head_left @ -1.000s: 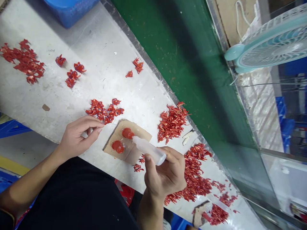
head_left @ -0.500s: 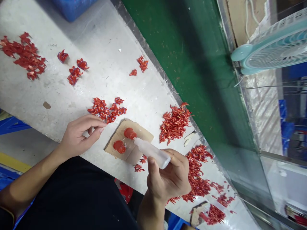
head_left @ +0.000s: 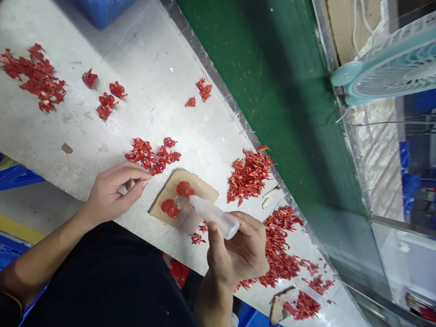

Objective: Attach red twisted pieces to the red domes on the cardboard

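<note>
My right hand (head_left: 238,247) grips a translucent white squeeze bottle (head_left: 218,217), tilted, its nozzle at the rim of a small red cup-shaped piece (head_left: 185,188). A second such red piece (head_left: 170,208) stands beside it. Both sit on a piece of brown cardboard (head_left: 158,206) with whitish smears. My left hand (head_left: 116,193) is closed, thumb and index fingertips together at the near edge of a cluster of spiky red pieces with blue edging (head_left: 153,156). Whatever those fingertips hold, if anything, is hidden.
Spiky red piles lie around the white table (head_left: 190,136): a slender-pointed heap (head_left: 250,175), a larger heap (head_left: 279,254) and a far-left pile (head_left: 37,79). A blue bin (head_left: 102,11) stands at the top. Past the green strip (head_left: 259,72) is a turquoise fan (head_left: 402,68).
The bottle and my right hand have shifted very slightly left, with the nozzle still at the same red piece. My left hand stays in place. The whole view has shifted a little.
</note>
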Motion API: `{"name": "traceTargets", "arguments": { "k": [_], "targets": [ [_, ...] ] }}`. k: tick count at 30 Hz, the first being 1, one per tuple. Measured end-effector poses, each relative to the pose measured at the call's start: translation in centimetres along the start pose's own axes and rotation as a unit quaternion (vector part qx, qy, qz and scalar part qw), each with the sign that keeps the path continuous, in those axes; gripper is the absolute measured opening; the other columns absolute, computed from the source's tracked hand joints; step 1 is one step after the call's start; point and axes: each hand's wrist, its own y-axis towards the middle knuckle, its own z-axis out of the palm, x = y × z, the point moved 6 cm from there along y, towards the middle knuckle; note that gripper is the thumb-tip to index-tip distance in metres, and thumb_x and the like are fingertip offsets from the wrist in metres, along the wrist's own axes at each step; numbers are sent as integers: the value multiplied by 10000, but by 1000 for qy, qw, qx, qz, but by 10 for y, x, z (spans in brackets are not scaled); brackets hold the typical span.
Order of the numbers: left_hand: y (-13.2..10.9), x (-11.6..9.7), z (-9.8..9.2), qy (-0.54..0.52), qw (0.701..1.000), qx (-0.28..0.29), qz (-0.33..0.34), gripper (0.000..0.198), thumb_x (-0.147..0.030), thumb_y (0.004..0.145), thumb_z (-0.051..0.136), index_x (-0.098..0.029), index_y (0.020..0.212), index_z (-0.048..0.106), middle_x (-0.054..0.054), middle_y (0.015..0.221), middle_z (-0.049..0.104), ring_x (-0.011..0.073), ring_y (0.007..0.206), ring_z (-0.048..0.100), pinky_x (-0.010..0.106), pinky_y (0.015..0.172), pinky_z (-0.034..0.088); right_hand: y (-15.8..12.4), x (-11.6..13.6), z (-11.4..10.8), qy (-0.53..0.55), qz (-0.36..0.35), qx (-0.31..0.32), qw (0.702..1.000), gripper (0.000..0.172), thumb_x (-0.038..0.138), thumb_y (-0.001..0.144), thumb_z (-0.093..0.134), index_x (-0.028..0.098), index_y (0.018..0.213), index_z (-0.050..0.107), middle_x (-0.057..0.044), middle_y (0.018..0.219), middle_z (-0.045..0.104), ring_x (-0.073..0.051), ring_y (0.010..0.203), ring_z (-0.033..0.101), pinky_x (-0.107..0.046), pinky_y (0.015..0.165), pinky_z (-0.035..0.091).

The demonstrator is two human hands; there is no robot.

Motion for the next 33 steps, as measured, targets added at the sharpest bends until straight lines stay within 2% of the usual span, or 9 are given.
{"name": "traceTargets", "arguments": {
  "k": [11, 16, 33],
  "targets": [
    [-1, 1, 0, 4, 1000, 2, -1, 196, -70, 863, 687, -188, 1011, 737, 41, 1005, 756, 131, 864, 710, 232, 705, 552, -2, 3, 1, 9, 9, 0, 1000, 264, 136, 769, 824, 199, 1006, 725, -47, 915, 640, -206, 818, 612, -358, 686, 492],
    [-1, 1, 0, 6, 1000, 0, -1, 191, -67, 859, 691, -182, 1004, 738, 39, 1004, 756, 126, 861, 710, 226, 716, 552, -3, 3, 1, 4, 12, -4, 1000, 222, 183, 791, 822, 198, 988, 722, -49, 905, 639, -208, 816, 610, -368, 690, 493],
    [-1, 1, 0, 8, 1000, -2, -4, 179, -80, 870, 682, -191, 999, 737, 38, 1002, 758, 131, 858, 709, 241, 728, 553, -7, 1, 0, 6, 24, -14, 1000, 225, 179, 767, 845, 183, 960, 729, -51, 892, 640, -204, 802, 606, -356, 680, 484]
  ]
}}
